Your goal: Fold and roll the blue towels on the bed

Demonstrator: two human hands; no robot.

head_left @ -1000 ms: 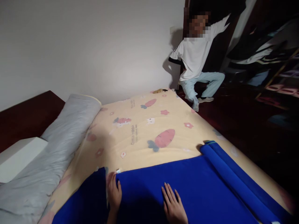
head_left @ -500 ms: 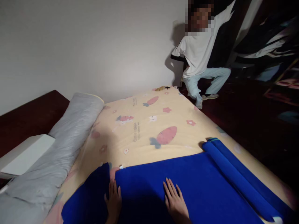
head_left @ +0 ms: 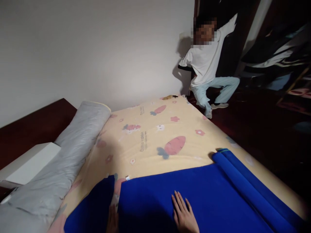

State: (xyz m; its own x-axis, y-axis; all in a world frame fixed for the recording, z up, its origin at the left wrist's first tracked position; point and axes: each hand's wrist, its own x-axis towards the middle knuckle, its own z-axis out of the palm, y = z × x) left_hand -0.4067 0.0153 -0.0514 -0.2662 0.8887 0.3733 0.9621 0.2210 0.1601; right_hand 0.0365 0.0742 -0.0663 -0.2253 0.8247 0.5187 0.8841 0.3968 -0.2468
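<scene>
A large blue cloth (head_left: 150, 191) lies spread on the bed, its right side doubled into a thick roll (head_left: 252, 187). My right hand (head_left: 184, 213) rests flat on the cloth, fingers stretched out. Low in the picture, my left hand (head_left: 113, 218) lies by the gap between this cloth and a smaller blue piece (head_left: 91, 207) on the left. Its fingers look straight, though shadow covers them and the frame cuts off the wrist. White tags show at the edges of both blue pieces.
Under the cloth is a yellow bed sheet (head_left: 143, 152) with carrot and flower prints. A long grey pillow (head_left: 80, 139) and a white box (head_left: 31, 161) lie left, near a dark red headboard (head_left: 48, 111). Another person (head_left: 206, 64) in a white shirt is by the far corner.
My left hand has drawn back toward the bottom edge. My right hand stays on the cloth. The view has tilted slightly up, and the other person has kept nearly the same pose.
</scene>
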